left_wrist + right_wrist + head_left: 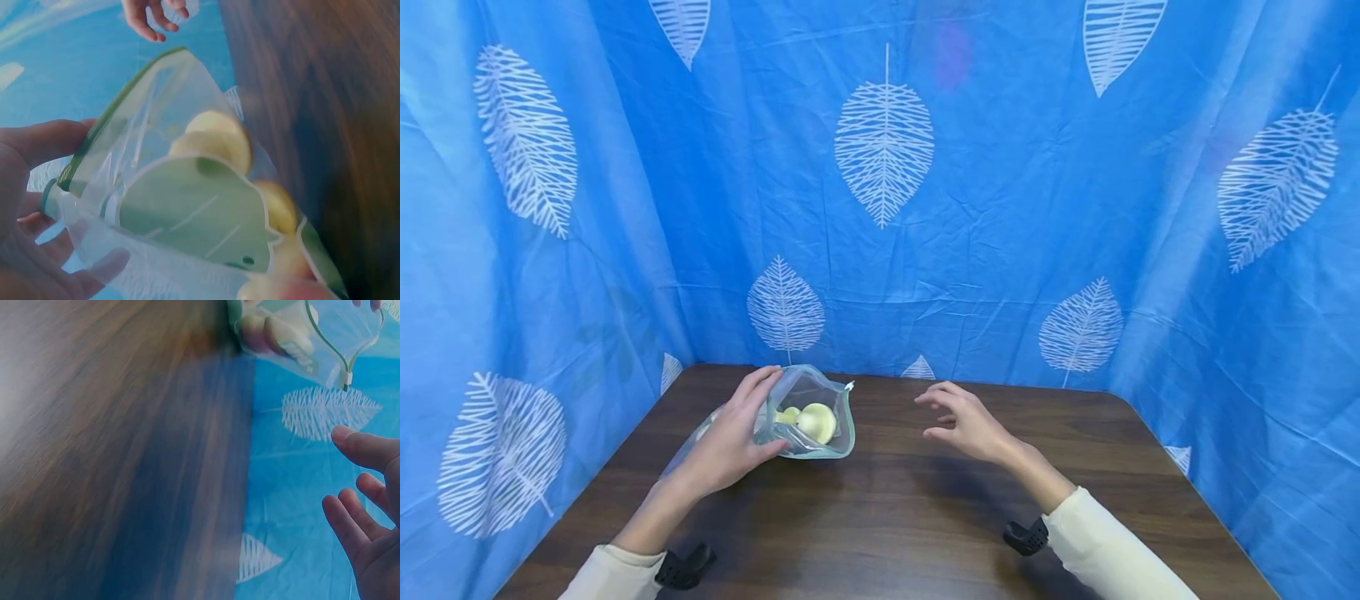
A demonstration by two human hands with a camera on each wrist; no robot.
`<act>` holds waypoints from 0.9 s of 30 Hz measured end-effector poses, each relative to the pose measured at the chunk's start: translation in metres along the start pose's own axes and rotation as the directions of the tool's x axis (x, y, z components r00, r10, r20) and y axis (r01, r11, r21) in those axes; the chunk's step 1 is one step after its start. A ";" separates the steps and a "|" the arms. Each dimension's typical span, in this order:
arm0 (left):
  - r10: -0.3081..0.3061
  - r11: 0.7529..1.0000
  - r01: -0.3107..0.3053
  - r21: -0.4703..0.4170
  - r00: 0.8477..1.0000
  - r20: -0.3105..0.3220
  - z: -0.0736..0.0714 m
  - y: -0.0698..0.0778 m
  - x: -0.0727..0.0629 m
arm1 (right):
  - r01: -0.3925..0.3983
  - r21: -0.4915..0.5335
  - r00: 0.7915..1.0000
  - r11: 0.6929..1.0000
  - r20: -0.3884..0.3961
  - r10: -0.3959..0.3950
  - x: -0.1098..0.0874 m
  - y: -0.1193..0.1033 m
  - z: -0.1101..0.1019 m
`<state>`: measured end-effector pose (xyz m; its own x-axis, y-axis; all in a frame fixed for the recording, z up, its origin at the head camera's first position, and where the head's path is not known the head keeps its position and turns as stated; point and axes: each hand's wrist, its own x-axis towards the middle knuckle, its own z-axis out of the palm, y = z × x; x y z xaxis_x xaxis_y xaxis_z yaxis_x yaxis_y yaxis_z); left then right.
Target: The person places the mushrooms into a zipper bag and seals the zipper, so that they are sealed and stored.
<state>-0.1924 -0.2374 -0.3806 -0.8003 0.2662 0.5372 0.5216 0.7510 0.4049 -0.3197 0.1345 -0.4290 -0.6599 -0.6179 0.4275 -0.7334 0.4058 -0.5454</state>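
Observation:
My left hand (pixel 730 442) grips a clear zip bag (pixel 846 429) by its mouth, thumb and fingers on opposite sides. The bag lies tilted, its mouth gaping toward the right. Inside are several pale yellow, rounded pieces (pixel 817 422) that look like fruit; their exact kind is unclear. In the left wrist view a green printed patch (pixel 194 212) covers part of the bag's side. A white zip slider (pixel 345 379) sits at the corner of the mouth. To the right of the bag, apart from it, my right hand (pixel 970 425) hovers above the table with loosely bent fingers, holding nothing.
The dark brown wooden table (pixel 880 517) lies beneath both hands. A blue curtain (pixel 985 250) with white leaf prints hangs behind the table and along both sides. Each wrist wears a black strap mount (pixel 1026 537).

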 end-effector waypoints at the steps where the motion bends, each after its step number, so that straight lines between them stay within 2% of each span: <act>1: 0.000 1.000 0.000 -0.004 1.000 0.004 0.003 0.002 0.000 | -0.004 -0.006 1.000 1.000 -0.002 0.004 -0.003 0.002 -0.001; 7: -0.021 1.000 0.021 -0.009 0.999 0.027 0.029 0.013 0.001 | -0.044 -0.016 0.999 0.999 -0.012 0.044 -0.021 0.012 -0.012; 11: -0.005 1.000 0.005 -0.004 1.000 0.014 0.046 0.018 0.002 | -0.060 -0.016 0.998 0.998 -0.016 0.060 -0.032 0.019 -0.015; 20: -0.024 0.999 0.024 0.031 1.000 -0.012 0.072 0.027 -0.001 | -0.081 -0.020 0.996 0.997 -0.028 0.080 -0.044 0.028 -0.017; 27: -0.047 0.998 0.045 0.041 0.998 0.051 0.088 0.031 -0.006 | -0.069 -0.034 0.997 0.997 -0.034 0.067 -0.048 0.030 -0.017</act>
<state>-0.1971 -0.1629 -0.4362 -0.8381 0.2610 0.4790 0.4725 0.7862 0.3983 -0.3125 0.1880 -0.4538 -0.7130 -0.5659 0.4140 -0.6914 0.4696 -0.5490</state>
